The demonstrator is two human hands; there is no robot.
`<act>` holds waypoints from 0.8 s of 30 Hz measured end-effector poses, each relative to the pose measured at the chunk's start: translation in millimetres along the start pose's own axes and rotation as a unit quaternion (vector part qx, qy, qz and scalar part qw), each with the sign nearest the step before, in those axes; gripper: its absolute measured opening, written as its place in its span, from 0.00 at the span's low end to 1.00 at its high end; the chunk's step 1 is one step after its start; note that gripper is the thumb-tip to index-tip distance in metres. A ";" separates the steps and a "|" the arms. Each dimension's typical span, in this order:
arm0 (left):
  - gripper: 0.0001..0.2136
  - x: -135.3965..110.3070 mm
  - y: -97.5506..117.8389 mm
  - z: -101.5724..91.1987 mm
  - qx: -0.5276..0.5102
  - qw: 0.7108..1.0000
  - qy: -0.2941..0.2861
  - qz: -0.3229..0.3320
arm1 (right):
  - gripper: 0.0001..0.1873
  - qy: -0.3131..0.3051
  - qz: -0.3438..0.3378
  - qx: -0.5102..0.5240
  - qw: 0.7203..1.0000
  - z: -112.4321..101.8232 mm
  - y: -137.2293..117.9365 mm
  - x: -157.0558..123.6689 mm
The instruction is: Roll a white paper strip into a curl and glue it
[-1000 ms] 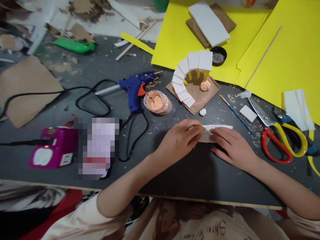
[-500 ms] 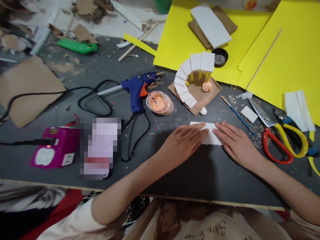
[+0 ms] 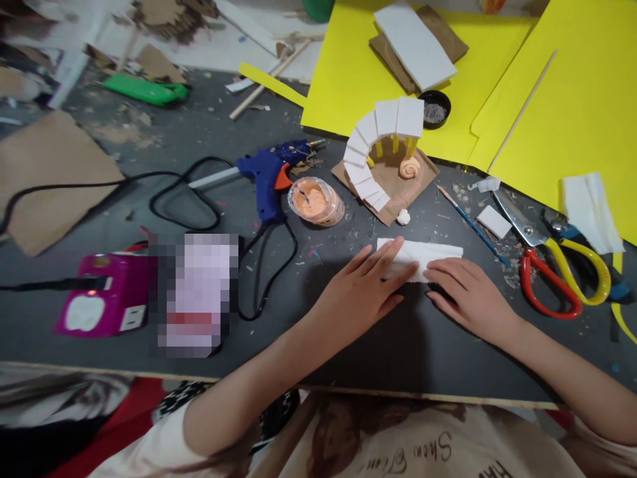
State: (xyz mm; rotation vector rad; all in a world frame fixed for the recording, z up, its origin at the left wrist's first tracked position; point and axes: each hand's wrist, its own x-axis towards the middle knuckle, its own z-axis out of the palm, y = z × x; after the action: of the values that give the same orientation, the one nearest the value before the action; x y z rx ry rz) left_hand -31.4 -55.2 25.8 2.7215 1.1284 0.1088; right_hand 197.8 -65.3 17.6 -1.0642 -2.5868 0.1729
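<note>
A folded white tissue strip (image 3: 428, 255) lies on the dark grey table (image 3: 378, 345) in front of me. My left hand (image 3: 365, 292) rests flat with its fingers spread over the strip's left end. My right hand (image 3: 465, 292) presses flat on the lower right edge of the strip. Just beyond the strip stands a small curved stair model (image 3: 378, 149) of white steps on a brown card base, with a peach clay spiral (image 3: 409, 167) on it.
A blue glue gun (image 3: 273, 171) with black cable and a tub of peach clay (image 3: 314, 199) lie to the left. Red and yellow scissors (image 3: 557, 272), a thin brush (image 3: 470, 226) and yellow sheets (image 3: 572, 119) are to the right. A pink power block (image 3: 104, 302) sits front left.
The white strip now shows longer to the right than half a second ago. Both hands stay on it; my left fingers have spread over its left end and my right hand has slid lower.
</note>
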 end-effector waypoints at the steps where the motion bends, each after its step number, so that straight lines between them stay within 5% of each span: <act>1: 0.21 1.3 2.7 -1.4 0.006 1.000 0.003 -0.005 | 0.10 -0.003 0.008 0.002 1.000 2.7 0.5 1.1; 10: 0.02 7.6 0.7 -0.1 0.013 0.997 0.064 -0.043 | 0.03 0.029 0.057 0.062 0.996 5.1 6.6 6.9; 24: 0.07 5.2 -19.9 7.4 -0.083 0.985 0.088 -0.127 | 0.06 -0.011 0.143 0.053 0.988 -5.2 12.9 1.2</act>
State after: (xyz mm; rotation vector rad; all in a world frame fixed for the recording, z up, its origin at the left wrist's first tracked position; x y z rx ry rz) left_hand -40.5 -38.8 14.5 2.4381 1.4341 0.3921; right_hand 207.4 -55.4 19.7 -1.3943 -2.4013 0.3882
